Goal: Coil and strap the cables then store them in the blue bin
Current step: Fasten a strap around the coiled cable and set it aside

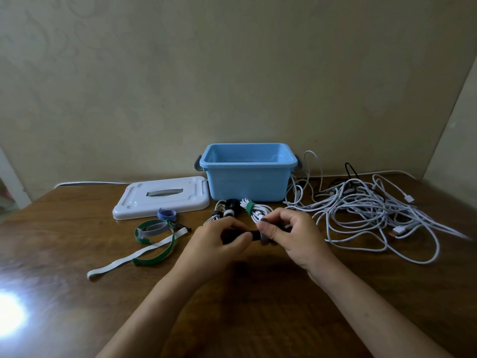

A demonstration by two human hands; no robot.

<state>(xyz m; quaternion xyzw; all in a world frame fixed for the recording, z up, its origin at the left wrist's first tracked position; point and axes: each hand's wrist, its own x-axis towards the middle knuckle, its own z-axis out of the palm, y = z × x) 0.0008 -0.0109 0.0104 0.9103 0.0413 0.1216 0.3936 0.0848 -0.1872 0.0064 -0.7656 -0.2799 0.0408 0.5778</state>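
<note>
Straps [154, 235] in green, white and blue are laid loose at the left of the worktop [77, 293], within reach beside a white lid [160, 197]. At centre, a small black bundle [238, 235] is pinched between the left hand [216, 240] and right hand [291, 235] — apparently for strapping. Just behind, finished coils [247, 209] wait before the open blue bin [247, 171]. Tangled white cables [374, 210] — not yet coiled — are heaped at right.

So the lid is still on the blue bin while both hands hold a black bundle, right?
Not quite. The head view shows the lid off, lying on the table left of the open blue bin. Both hands, left and right, do hold the black bundle.
</note>
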